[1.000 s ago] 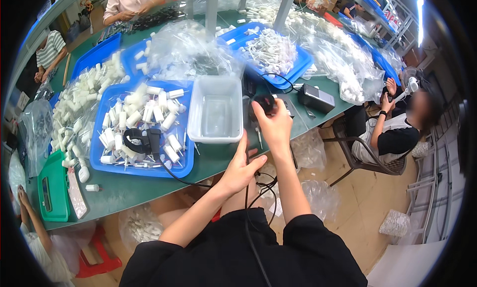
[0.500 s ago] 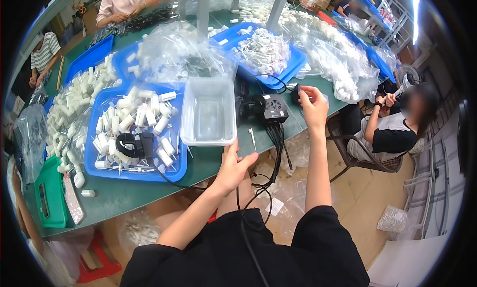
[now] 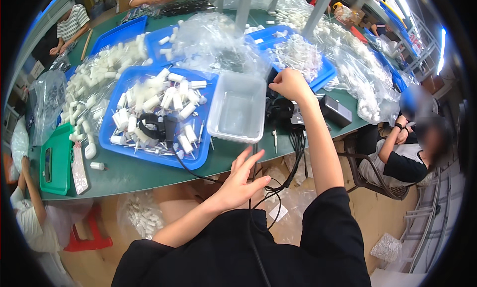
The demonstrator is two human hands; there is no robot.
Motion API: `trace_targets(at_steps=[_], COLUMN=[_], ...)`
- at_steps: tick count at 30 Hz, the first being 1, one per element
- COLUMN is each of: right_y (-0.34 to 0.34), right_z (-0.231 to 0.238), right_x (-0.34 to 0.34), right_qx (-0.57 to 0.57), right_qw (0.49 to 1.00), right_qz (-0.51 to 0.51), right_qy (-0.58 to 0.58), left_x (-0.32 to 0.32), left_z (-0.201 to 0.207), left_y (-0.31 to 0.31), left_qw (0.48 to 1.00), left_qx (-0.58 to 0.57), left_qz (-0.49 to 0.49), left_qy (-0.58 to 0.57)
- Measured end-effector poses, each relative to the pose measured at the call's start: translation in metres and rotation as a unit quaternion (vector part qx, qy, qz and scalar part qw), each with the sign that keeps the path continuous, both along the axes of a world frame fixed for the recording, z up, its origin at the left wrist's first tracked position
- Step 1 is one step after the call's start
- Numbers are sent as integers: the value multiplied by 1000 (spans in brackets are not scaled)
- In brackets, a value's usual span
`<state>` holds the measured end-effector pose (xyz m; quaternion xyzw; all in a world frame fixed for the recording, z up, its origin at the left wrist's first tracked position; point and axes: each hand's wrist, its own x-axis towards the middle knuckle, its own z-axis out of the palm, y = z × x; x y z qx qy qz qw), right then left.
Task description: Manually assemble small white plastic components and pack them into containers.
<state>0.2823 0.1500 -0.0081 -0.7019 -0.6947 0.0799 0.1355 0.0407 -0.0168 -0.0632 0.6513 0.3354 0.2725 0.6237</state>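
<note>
My left hand [image 3: 239, 183] is open in front of the table edge, fingers spread, touching nothing I can see. A clear plastic tub [image 3: 237, 132] with a bare bottom stands just beyond it. My right hand [image 3: 292, 85] reaches over the table to the tub's right side, thumb and fingers pinched beside a dark object. What the pinch holds is hidden. Under that forearm is a black boxy device [image 3: 297, 117] with cables [image 3: 296, 145], partly covered. Left of the tub, a blue tray [image 3: 196, 160] holds white cylindrical parts [image 3: 150, 102] with thin pins and a black strapped device [image 3: 156, 128].
A green tray [image 3: 60, 185] with a phone stands at the left. A grey-black box [image 3: 335, 111] sits near the right table edge. White parts, clear bags [image 3: 218, 43] and another blue tray [image 3: 325, 73] lie farther back. A co-worker [image 3: 397, 153] sits on the right.
My right hand has moved left toward the tub, uncovering the grey-black box. My left hand has drawn back from the tub's near side and spread its fingers. The view has shifted.
</note>
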Motion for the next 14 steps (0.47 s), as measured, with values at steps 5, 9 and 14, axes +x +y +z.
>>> trace_targets(at_steps=[5, 9, 14], right_y=[26, 24, -16], right_z=[-9, -30, 26], right_x=[-24, -6, -12], right_qx=[-98, 39, 61], right_qw=[991, 995, 977], right_qz=[-49, -79, -178], right_qy=[-80, -53, 100], left_x=[-38, -61, -72], left_z=[25, 47, 49], left_y=[0, 5, 7], left_qw=[998, 995, 994], left_qx=[59, 63, 50], left_qz=[-27, -11, -11], left_qy=[-20, -77, -95])
